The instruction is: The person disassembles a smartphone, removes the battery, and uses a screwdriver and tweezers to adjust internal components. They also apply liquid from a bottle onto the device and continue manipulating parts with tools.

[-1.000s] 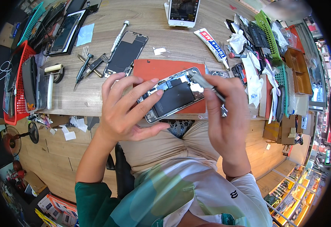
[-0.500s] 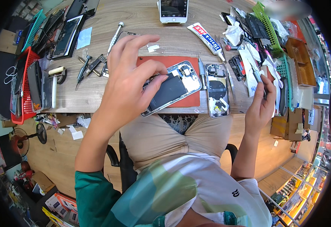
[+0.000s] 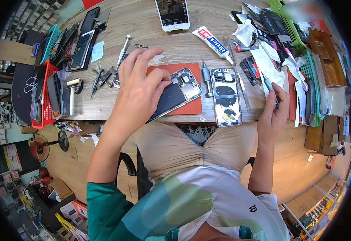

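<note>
An opened phone with a black battery (image 3: 168,99) and bare inner parts lies slanted on a red-brown mat (image 3: 194,105). Over its left side is my left hand (image 3: 139,88), thumb and index finger pinched together, the other fingers raised; whatever the pinch holds is hidden. My right hand (image 3: 275,107) grips a slim screwdriver (image 3: 268,83) at the table's right front, its tip pointing away from me. Between the hands lie a second opened phone housing (image 3: 226,96), a thick grey screwdriver (image 3: 207,80) and metal tweezers (image 3: 244,93).
A lit phone (image 3: 173,15) stands propped at the back, near a glue tube (image 3: 212,43). Left are more screwdrivers (image 3: 97,82), a roller (image 3: 73,90) and a red basket (image 3: 43,108). Papers (image 3: 266,60), a green basket (image 3: 292,38) and a brown tray (image 3: 328,60) crowd the right.
The whole view has shifted and tilted slightly. My left hand keeps its pinch over the opened phone, and my right hand still holds the screwdriver.
</note>
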Tool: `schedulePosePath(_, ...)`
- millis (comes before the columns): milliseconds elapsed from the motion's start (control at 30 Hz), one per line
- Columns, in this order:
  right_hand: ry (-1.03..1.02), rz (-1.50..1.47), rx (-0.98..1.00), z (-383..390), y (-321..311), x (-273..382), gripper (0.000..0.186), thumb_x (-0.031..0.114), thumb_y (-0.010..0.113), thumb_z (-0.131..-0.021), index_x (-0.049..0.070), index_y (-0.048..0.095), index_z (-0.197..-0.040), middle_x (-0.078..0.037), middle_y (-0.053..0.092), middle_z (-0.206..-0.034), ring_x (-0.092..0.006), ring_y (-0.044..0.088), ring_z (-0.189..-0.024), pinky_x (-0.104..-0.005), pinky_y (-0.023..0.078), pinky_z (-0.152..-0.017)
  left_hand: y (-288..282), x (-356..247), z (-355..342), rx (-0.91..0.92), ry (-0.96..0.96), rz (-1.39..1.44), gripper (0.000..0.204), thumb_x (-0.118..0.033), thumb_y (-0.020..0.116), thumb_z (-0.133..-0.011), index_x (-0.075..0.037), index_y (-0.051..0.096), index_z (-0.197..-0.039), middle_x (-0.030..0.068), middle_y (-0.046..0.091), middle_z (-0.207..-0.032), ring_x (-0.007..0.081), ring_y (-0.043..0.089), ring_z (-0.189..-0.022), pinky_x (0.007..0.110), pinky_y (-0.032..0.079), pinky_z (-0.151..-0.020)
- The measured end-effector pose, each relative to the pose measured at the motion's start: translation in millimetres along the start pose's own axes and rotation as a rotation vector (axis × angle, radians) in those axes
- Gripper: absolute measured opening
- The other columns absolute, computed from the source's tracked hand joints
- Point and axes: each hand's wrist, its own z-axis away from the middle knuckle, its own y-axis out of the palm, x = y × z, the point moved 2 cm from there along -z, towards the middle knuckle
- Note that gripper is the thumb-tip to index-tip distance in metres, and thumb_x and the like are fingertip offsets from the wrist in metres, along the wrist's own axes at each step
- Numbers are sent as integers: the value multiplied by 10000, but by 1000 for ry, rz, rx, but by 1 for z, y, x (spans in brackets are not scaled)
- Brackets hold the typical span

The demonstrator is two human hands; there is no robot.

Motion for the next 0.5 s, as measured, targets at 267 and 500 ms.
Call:
schedulePosePath(267,-53,-13,10,-1,0,0,221,30,593,-1108,-38,644,-1313,-128,653,-1120,-190,634,-973,-298,509,-846,-2,-5,-2,41,4,-22,128,-62,769,-929,-54,681,-1021,130,559,-1513,413,469,-1428,523,382,-1165)
schedulePosePath(500,-74,45,7,-2,0,4,215,41,595,-1109,-39,645,-1303,-130,652,-1105,-193,632,-957,-298,504,-832,-1,-12,-4,80,44,-129,168,-60,745,-957,-59,641,-1089,143,523,-1543,435,454,-1442,530,380,-1175)
